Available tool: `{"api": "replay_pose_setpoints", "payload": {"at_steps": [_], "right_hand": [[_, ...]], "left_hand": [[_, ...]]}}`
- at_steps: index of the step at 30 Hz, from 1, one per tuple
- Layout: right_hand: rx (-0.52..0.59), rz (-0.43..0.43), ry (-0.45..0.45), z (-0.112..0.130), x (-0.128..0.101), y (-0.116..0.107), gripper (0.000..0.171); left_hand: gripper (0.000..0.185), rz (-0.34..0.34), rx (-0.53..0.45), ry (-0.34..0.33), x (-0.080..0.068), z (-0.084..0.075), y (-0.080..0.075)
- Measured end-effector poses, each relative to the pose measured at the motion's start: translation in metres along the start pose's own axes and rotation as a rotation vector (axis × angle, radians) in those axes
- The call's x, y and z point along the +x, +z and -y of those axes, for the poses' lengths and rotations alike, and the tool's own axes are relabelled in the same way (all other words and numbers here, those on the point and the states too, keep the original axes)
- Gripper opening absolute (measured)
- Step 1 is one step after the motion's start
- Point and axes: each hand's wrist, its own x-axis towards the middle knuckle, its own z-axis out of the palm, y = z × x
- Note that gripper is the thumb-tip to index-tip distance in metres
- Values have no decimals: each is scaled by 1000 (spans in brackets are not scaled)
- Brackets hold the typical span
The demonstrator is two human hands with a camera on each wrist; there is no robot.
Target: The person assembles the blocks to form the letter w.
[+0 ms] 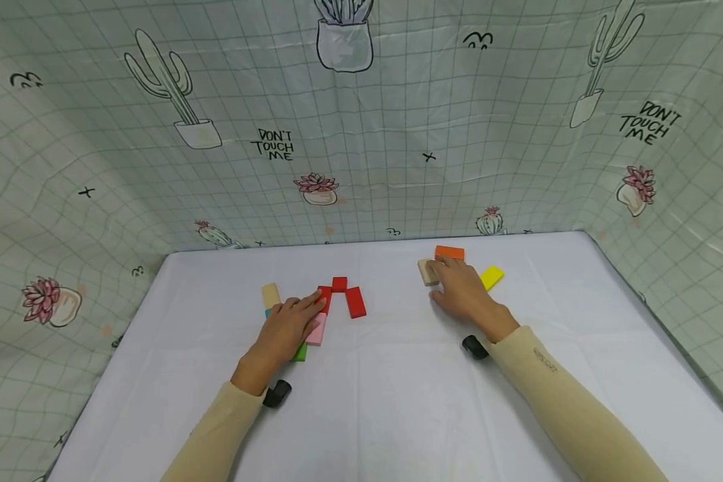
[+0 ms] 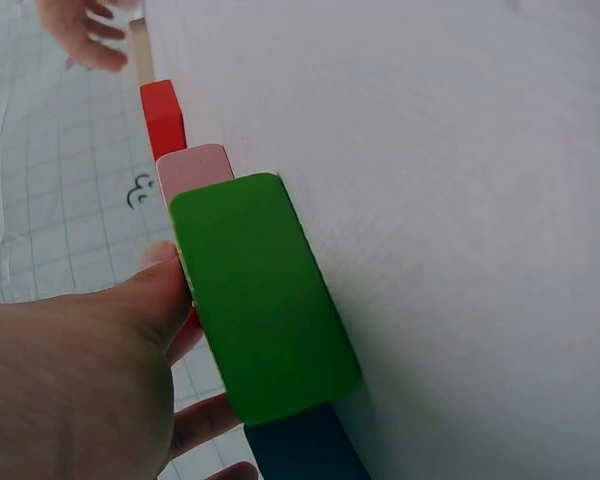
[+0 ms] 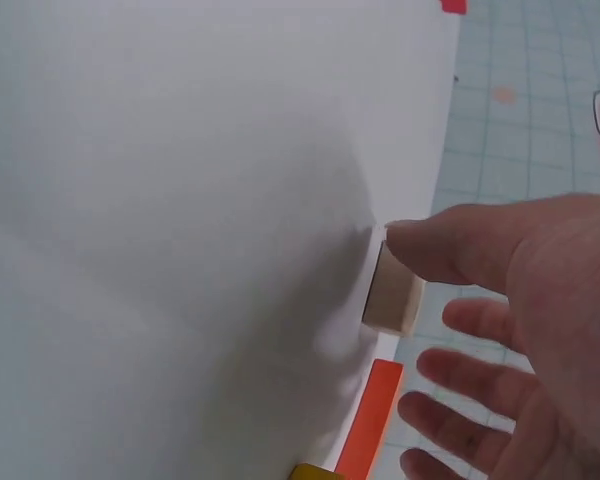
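Observation:
My left hand [image 1: 289, 327] lies flat on a row of blocks, fingers straight. Its fingertips reach a red block [image 1: 324, 298], and a pink block [image 1: 316, 329] and a green block [image 1: 300, 351] show along its right side. In the left wrist view the thumb [image 2: 155, 290] rests beside the green block [image 2: 260, 300], with the pink block [image 2: 195, 165], a red block [image 2: 163, 115] and a dark blue block [image 2: 305, 450] in line. My right hand [image 1: 462, 291] lies with spread fingers. Its thumb [image 3: 430, 245] touches a tan block [image 3: 392, 290] next to an orange block [image 3: 375, 420].
Two more red blocks [image 1: 339, 284] [image 1: 355, 302] and a tan block [image 1: 270, 295] lie near the left hand. A yellow block [image 1: 491, 276] sits right of the right hand. The white table [image 1: 397, 402] is walled by cactus-print cloth [image 1: 361, 134] on three sides.

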Motion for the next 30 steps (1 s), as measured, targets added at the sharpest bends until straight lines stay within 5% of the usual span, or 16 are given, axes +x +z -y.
{"api": "replay_pose_setpoints", "payload": {"at_steps": [10, 21, 30], "right_hand": [[-14, 78, -65, -8, 13, 0, 61], [-32, 5, -143, -12, 13, 2, 52], [-13, -3, -195, 7, 3, 3, 56]], "left_hand": [[49, 5, -8, -4, 0, -1, 1], [49, -11, -9, 4, 0, -1, -1], [49, -11, -8, 2, -1, -1, -2]]}}
